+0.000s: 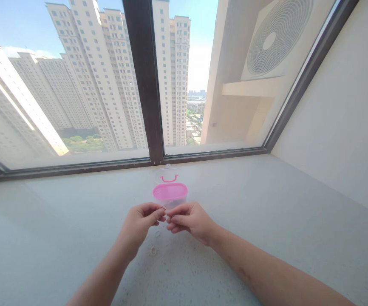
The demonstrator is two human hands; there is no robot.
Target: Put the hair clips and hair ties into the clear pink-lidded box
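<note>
My left hand (141, 222) and my right hand (188, 219) meet above a pale stone window sill (267, 221), both with fingers pinched together. Between the fingertips sits a tiny ring-like object (164, 208); it is too small to name. Just behind the hands stands a small oval box with a pink body (170, 192) and its clear lid (168, 175) open, a pink handle on the lid. Two small clear rings lie on the sill below the hands, one (157, 233) near my left thumb and another (153, 250) closer to me.
A large window with a dark frame (145, 85) runs along the back of the sill. A white wall (346, 119) closes the right side. Outside are tall buildings and an air-conditioner unit (276, 38).
</note>
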